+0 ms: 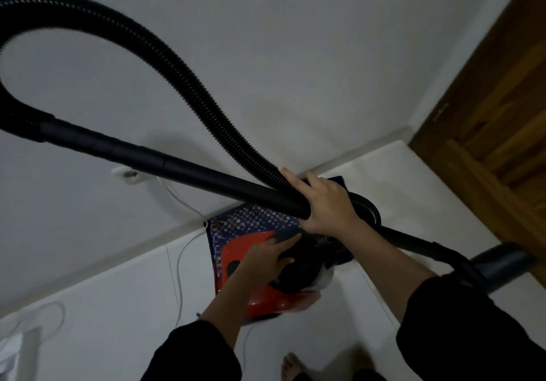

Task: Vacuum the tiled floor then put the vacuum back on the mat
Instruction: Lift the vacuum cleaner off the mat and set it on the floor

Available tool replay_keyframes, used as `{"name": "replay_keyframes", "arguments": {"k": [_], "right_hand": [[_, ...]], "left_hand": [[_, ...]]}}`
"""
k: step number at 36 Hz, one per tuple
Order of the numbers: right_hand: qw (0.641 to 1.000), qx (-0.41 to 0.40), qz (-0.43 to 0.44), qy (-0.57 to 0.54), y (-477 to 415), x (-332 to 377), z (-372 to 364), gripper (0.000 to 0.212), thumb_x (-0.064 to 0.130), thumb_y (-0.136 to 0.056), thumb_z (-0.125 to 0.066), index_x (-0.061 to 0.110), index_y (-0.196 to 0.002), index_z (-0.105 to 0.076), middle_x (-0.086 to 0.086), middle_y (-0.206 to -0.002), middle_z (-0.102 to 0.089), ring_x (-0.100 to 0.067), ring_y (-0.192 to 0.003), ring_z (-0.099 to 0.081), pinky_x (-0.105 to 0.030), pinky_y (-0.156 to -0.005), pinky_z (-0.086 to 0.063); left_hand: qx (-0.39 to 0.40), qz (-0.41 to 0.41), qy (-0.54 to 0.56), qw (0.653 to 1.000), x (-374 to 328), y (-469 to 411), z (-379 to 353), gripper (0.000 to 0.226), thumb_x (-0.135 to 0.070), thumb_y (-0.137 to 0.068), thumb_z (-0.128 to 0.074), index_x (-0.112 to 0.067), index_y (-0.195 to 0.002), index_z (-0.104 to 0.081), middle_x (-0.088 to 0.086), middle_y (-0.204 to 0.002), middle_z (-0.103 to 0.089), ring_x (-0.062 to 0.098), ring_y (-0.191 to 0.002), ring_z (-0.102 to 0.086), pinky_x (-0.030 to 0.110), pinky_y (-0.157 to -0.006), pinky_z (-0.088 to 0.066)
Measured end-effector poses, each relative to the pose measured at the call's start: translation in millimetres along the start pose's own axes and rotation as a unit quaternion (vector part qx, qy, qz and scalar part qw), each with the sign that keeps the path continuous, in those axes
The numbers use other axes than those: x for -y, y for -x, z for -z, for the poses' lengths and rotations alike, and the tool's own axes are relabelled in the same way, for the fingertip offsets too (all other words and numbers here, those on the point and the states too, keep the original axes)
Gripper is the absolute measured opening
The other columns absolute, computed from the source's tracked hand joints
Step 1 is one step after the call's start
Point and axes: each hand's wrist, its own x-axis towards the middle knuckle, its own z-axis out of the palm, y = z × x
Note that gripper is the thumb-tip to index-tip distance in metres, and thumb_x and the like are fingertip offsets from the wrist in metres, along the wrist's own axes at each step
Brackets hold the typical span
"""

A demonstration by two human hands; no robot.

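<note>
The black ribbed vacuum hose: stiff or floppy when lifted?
Probably floppy: the black ribbed vacuum hose sags into a wide loop. It likely springs back, since the right hand pins it against the rigid black wand. Probably light, as one hand holds both.

Person, head-camera view: two arms in long black sleeves, left sleeve [189, 354] and right sleeve [461, 321], both ending short of the wrist. Left hand [266, 259] and right hand [325, 200] bare, no rings or watch visible. Bare foot [292, 367] at lower edge

We see the red vacuum [266, 289] at lower centre on the patterned mat [251, 221], its black hose [165, 64] looping upper left.
</note>
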Motion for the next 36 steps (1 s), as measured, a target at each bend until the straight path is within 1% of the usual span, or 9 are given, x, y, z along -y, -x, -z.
{"name": "replay_keyframes", "arguments": {"k": [3,8,14,19,23,25,30,34,36], "right_hand": [[1.0,-0.027,-0.009,0.011,21,14,28,0.089,0.046,-0.064,-0.056,0.025,-0.148,-0.035,-0.005,-0.08,-0.051,-0.024,-0.057,-0.05,-0.033,-0.046,-0.046],[0.998,-0.042,-0.048,0.027,76,43,61,0.103,0.041,-0.061,-0.075,0.031,-0.149,-0.024,-0.004,-0.082,-0.051,-0.022,-0.059,-0.05,-0.033,-0.05,-0.047],[0.991,-0.08,-0.1,0.044,160,91,80,0.112,0.043,-0.061,-0.079,0.036,-0.151,-0.013,-0.006,-0.09,-0.055,-0.025,-0.065,-0.054,-0.031,-0.056,-0.047],[0.983,-0.107,-0.139,0.051,237,141,96,0.11,0.034,-0.057,-0.077,0.034,-0.149,-0.016,-0.008,-0.088,-0.056,-0.028,-0.062,-0.055,-0.032,-0.053,-0.047],[0.977,-0.127,-0.167,0.044,290,179,109,0.091,0.046,-0.064,-0.052,0.028,-0.149,-0.026,-0.007,-0.087,-0.056,-0.026,-0.06,-0.055,-0.027,-0.051,-0.041],[0.973,-0.138,-0.179,0.047,311,198,112,0.089,0.047,-0.064,-0.046,0.025,-0.149,-0.031,-0.007,-0.087,-0.057,-0.026,-0.061,-0.055,-0.026,-0.052,-0.04],[0.966,-0.134,-0.217,0.05,357,241,101,0.099,0.028,-0.059,-0.065,0.026,-0.151,-0.028,-0.006,-0.089,-0.055,-0.027,-0.063,-0.055,-0.024,-0.056,-0.037],[0.96,-0.133,-0.243,0.05,387,285,84,0.105,0.026,-0.056,-0.068,0.031,-0.149,-0.019,-0.005,-0.088,-0.055,-0.025,-0.062,-0.054,-0.028,-0.052,-0.045],[0.957,-0.14,-0.249,0.055,401,309,74,0.103,0.025,-0.057,-0.067,0.029,-0.149,-0.022,-0.005,-0.087,-0.054,-0.024,-0.06,-0.053,-0.026,-0.052,-0.043]], "left_hand": [[0.007,-0.008,-0.007,1.0,-19,18,16,0.071,-0.059,-0.083,-0.026,-0.038,-0.151,-0.023,0.014,-0.14,-0.052,0.03,-0.119,-0.055,0.039,-0.097,-0.047],[-0.008,-0.078,-0.021,0.997,-53,61,26,0.059,-0.032,-0.094,-0.051,-0.032,-0.15,-0.031,0.009,-0.148,-0.046,0.025,-0.129,-0.05,0.036,-0.105,-0.042],[0.017,-0.108,-0.084,0.99,-85,119,2,0.061,-0.034,-0.097,-0.049,-0.039,-0.151,-0.023,0.013,-0.143,-0.05,0.029,-0.12,-0.055,0.038,-0.1,-0.045],[0.042,-0.139,-0.094,0.985,-108,181,-25,0.063,-0.041,-0.091,-0.042,-0.038,-0.151,-0.024,0.01,-0.147,-0.046,0.029,-0.122,-0.055,0.039,-0.1,-0.046],[0.059,-0.159,-0.096,0.981,-126,229,-47,0.062,-0.041,-0.092,-0.042,-0.035,-0.151,-0.024,0.01,-0.147,-0.046,0.03,-0.122,-0.054,0.036,-0.101,-0.044],[0.078,-0.173,-0.086,0.978,-131,253,-57,0.063,-0.042,-0.091,-0.041,-0.031,-0.151,-0.025,0.01,-0.147,-0.046,0.029,-0.125,-0.051,0.034,-0.103,-0.042],[0.11,-0.192,-0.082,0.972,-128,303,-90,0.06,-0.038,-0.097,-0.045,-0.031,-0.152,-0.024,0.008,-0.144,-0.049,0.025,-0.126,-0.05,0.031,-0.104,-0.04],[0.132,-0.208,-0.081,0.966,-116,344,-114,0.06,-0.032,-0.099,-0.049,-0.032,-0.153,-0.022,0.009,-0.141,-0.051,0.025,-0.122,-0.052,0.031,-0.101,-0.042],[0.142,-0.22,-0.08,0.962,-106,364,-124,0.06,-0.032,-0.099,-0.049,-0.033,-0.152,-0.022,0.01,-0.141,-0.052,0.026,-0.122,-0.053,0.034,-0.1,-0.043]]}}
